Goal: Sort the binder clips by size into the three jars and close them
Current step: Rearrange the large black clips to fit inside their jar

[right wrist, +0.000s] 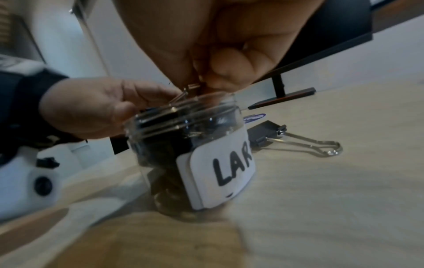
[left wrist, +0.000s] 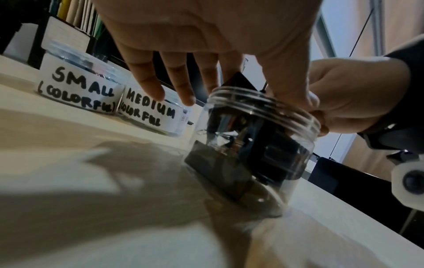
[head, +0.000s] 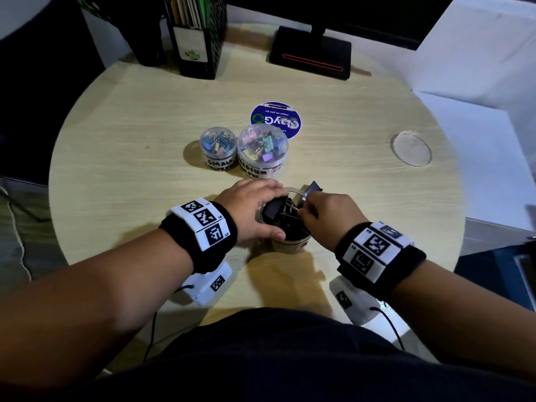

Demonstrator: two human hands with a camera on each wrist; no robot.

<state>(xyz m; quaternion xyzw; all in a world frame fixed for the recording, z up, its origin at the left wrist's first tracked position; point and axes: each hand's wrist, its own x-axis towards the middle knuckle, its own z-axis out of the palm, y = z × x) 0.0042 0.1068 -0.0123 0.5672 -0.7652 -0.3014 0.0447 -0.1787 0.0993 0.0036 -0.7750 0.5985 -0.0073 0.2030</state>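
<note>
The clear jar labelled LAR… (head: 290, 245) (left wrist: 252, 145) (right wrist: 218, 172) stands lidless near me, packed with large black binder clips. My left hand (head: 252, 207) (left wrist: 229, 72) (right wrist: 96, 108) holds it at the rim, thumb on the near side and fingers over the far side. My right hand (head: 322, 216) (right wrist: 206, 72) (left wrist: 344, 101) pinches the wire handle of a black clip (head: 291, 210) (right wrist: 183, 94) at the jar's mouth. Another large black clip (head: 314, 187) (right wrist: 268, 134) lies on the table just behind the jar. The small jar (head: 218, 146) (left wrist: 78, 85) and medium jar (head: 262, 149) (left wrist: 149, 110) stand lidded, full of coloured clips.
A clear lid (head: 411, 147) lies far right near the round table's edge (head: 452, 198). A blue round sticker (head: 275, 117) sits behind the jars. A black file holder (head: 197, 39) and a monitor base (head: 311, 53) stand at the back.
</note>
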